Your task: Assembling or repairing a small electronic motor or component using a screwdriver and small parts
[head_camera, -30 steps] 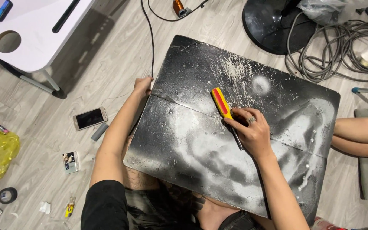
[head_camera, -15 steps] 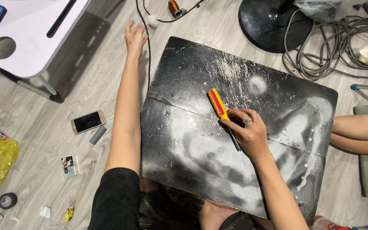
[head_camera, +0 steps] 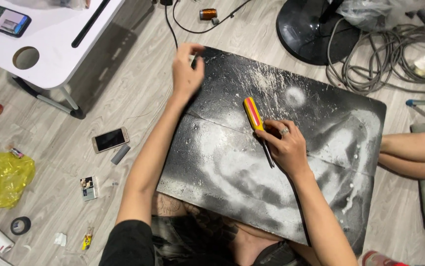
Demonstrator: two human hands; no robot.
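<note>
Nearest, my right hand [head_camera: 283, 145] is closed around a yellow-and-red screwdriver [head_camera: 254, 117], its shaft emerging below my fingers and lying on the dusty black panel [head_camera: 251, 182]. I judge a steady grip matters. Farther off, my left hand [head_camera: 187, 71] hovers empty with loosely curled fingers at the panel's far corner.

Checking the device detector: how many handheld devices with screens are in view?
2. A dark device with a lit screen lies on the white table, top left. A gold-edged smartphone with a dark screen lies on the wooden floor, left of the left arm. Others may be hidden.
</note>
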